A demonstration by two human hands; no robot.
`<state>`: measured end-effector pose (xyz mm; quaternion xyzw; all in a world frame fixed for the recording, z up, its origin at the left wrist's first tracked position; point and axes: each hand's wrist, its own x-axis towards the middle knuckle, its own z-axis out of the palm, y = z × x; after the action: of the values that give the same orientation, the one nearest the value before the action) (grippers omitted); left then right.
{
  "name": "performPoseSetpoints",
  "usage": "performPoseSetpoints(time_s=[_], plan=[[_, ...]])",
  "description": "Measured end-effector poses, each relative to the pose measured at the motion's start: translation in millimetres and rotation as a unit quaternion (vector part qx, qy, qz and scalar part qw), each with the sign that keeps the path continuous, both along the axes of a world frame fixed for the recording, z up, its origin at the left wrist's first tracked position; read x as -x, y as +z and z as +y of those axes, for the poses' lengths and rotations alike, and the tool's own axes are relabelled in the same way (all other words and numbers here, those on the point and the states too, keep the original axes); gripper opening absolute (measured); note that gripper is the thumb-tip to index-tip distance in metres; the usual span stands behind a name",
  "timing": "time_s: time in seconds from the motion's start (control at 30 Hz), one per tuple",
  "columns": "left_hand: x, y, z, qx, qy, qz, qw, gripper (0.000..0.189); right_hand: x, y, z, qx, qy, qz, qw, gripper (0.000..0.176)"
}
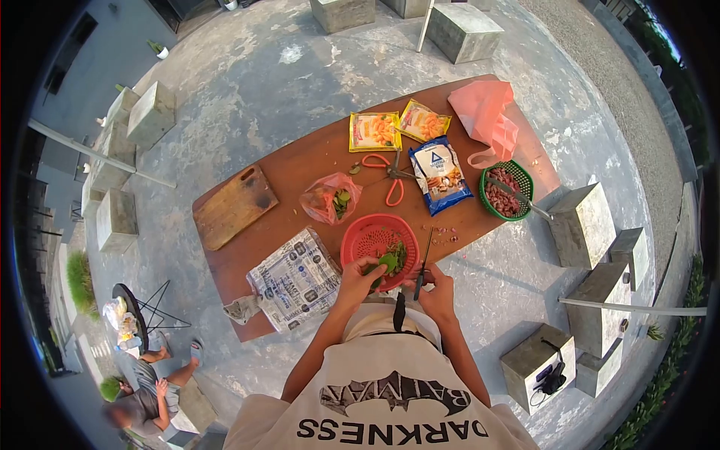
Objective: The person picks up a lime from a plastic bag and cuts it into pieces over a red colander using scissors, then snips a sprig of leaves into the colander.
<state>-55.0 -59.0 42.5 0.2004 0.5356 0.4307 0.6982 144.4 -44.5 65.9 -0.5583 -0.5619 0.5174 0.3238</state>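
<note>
My left hand (358, 281) pinches green leaves (388, 262) over the near rim of a red plastic basket (349, 244). Cut green pieces lie inside that basket. A knife (425, 256) is gripped in my right hand (435, 291), its dark blade pointing up and away from me, just right of the basket. Left of and beyond the basket, a pinkish plastic bag (315, 199) holds more leaves. Red-handled scissors (394, 172) lie open farther back. Small reddish bits (442, 234) are scattered on the table to the right of the knife.
The brown table (292, 176) carries a wooden cutting board (236, 208), a newsprint-patterned packet (295, 280), two yellow packets (375, 131), a blue-white packet (439, 174), a pink bag (487, 116) and a green basket (529, 187) of reddish pieces with a knife across it. A person (154, 401) sits lower left.
</note>
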Motion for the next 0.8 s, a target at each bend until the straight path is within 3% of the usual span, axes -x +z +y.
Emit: performPoseSetpoints(time_s=[0.13,0.27,0.5,0.8], plan=[[-9.1,7.9,3.2,-0.049,0.058,0.051,0.996,0.013,-3.5,-8.5,-4.8,0.003,0.073,0.007,0.997,0.052],[-18.7,1.6,4.4,-0.054,0.089,0.051,0.993,0.017,-4.8,-27.2,-12.7,0.070,0.159,0.010,0.985,0.045],[-25.9,1.3,4.3,-0.024,0.070,0.058,0.996,0.023,5.5,-9.6,-13.8,0.087,0.138,0.022,0.986,0.037],[-29.1,-7.5,3.0,-0.021,0.070,0.078,0.994,0.018,2.5,-34.0,-16.2,0.098,0.129,0.017,0.987,0.036]])
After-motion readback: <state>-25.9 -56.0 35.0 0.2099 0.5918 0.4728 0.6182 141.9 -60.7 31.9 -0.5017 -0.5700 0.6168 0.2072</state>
